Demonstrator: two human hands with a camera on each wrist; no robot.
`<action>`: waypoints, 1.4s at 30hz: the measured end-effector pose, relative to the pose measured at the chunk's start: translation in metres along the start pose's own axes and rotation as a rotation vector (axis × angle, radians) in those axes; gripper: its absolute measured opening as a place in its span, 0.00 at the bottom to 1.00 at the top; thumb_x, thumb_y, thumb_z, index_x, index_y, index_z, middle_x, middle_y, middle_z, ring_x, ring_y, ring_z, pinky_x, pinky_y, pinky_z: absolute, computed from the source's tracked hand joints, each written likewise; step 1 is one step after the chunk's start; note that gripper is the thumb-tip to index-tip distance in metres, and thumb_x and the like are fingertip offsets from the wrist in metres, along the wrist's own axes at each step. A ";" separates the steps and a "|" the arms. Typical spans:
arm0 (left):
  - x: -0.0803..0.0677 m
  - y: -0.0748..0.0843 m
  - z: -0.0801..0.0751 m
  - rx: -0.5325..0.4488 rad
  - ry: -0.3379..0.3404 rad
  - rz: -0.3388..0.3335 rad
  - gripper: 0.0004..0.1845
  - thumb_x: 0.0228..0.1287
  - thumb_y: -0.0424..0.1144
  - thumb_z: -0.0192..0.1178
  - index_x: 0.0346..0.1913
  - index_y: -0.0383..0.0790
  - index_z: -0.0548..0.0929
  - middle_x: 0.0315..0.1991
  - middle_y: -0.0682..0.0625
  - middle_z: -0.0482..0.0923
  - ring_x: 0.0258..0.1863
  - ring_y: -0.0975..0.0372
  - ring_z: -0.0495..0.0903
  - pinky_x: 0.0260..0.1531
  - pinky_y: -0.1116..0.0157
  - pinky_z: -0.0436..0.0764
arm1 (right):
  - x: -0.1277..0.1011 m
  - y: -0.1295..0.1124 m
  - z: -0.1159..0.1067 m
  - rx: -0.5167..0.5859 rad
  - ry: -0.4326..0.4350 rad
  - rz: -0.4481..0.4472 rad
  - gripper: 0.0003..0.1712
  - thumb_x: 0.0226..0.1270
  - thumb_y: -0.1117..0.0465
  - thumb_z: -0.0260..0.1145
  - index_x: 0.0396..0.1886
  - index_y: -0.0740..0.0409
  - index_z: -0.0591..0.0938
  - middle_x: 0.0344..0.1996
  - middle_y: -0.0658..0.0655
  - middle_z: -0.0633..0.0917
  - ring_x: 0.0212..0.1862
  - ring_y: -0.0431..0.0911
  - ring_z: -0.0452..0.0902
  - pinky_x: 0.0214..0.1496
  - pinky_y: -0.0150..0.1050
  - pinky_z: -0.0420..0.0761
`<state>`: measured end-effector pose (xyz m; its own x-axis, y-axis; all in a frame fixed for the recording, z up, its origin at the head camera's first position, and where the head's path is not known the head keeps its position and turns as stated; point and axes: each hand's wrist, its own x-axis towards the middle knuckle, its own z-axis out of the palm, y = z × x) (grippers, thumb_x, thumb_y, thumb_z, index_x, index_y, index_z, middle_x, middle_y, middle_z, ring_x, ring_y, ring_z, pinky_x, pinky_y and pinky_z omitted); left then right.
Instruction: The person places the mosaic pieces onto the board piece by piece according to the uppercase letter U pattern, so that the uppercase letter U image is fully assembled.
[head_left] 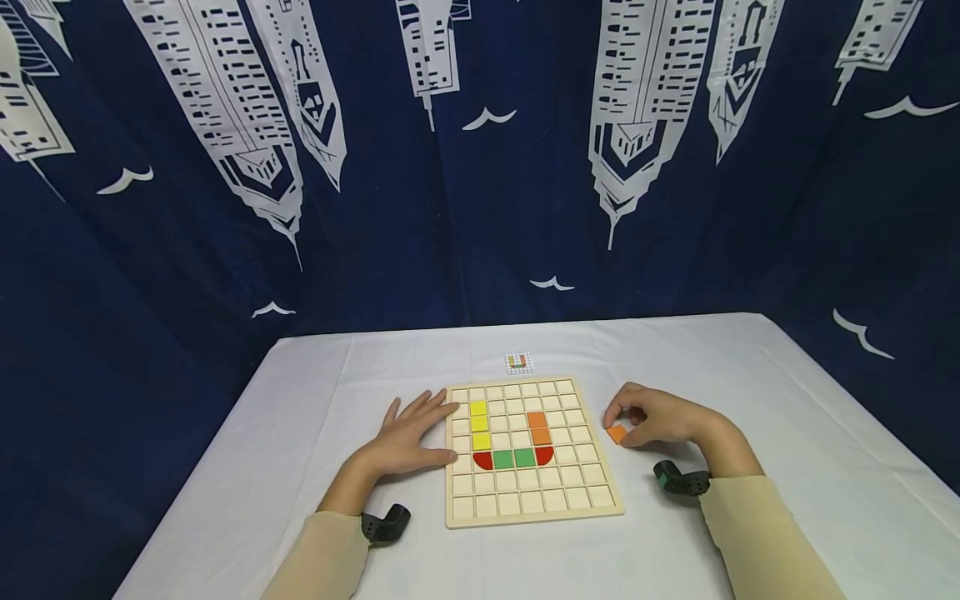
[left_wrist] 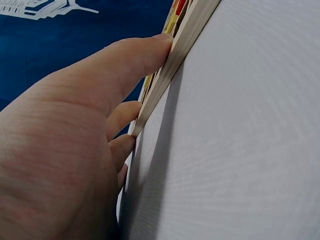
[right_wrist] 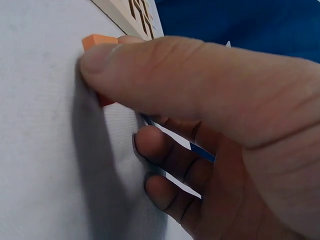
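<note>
Wooden grid board sits mid-table.
L hand flat vs its left edge; R hand pinches orange tile just beside right edge.

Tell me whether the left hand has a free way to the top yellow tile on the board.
Probably yes. The left hand rests flat against the board edge, and the top yellow tile lies just past its fingertips with nothing between them.
</note>
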<state>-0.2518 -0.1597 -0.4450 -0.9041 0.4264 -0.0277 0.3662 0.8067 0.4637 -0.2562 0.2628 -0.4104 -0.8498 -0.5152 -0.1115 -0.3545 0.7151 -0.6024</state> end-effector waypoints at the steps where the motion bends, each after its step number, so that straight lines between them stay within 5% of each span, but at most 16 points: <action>1: 0.000 0.000 0.000 0.001 0.001 0.000 0.43 0.50 0.65 0.64 0.71 0.63 0.64 0.77 0.58 0.48 0.78 0.56 0.42 0.73 0.42 0.28 | 0.000 0.000 0.000 -0.001 0.001 -0.001 0.15 0.48 0.63 0.74 0.37 0.45 0.83 0.40 0.53 0.76 0.39 0.44 0.68 0.38 0.28 0.70; 12: 0.000 -0.001 0.000 0.002 -0.001 0.012 0.43 0.50 0.66 0.63 0.71 0.62 0.64 0.77 0.58 0.49 0.78 0.57 0.42 0.73 0.42 0.29 | 0.004 0.000 0.001 0.005 0.043 0.061 0.12 0.51 0.61 0.73 0.36 0.45 0.84 0.38 0.52 0.77 0.38 0.45 0.69 0.38 0.31 0.70; 19: 0.000 -0.002 0.000 0.002 0.003 0.007 0.43 0.50 0.66 0.64 0.71 0.62 0.64 0.77 0.58 0.49 0.78 0.56 0.42 0.73 0.42 0.29 | 0.006 -0.003 0.002 0.017 0.066 0.035 0.10 0.56 0.60 0.71 0.39 0.47 0.84 0.41 0.51 0.81 0.44 0.45 0.72 0.47 0.34 0.75; 42: 0.000 -0.001 0.000 -0.002 0.004 0.013 0.43 0.50 0.65 0.64 0.71 0.62 0.64 0.77 0.57 0.49 0.78 0.56 0.42 0.73 0.42 0.29 | 0.024 -0.012 0.014 0.011 0.263 0.049 0.14 0.56 0.62 0.71 0.43 0.50 0.83 0.38 0.50 0.82 0.35 0.44 0.70 0.36 0.32 0.72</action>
<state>-0.2519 -0.1606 -0.4450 -0.9001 0.4353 -0.0186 0.3775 0.8003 0.4659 -0.2671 0.2349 -0.4166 -0.9384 -0.3387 0.0679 -0.3076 0.7299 -0.6104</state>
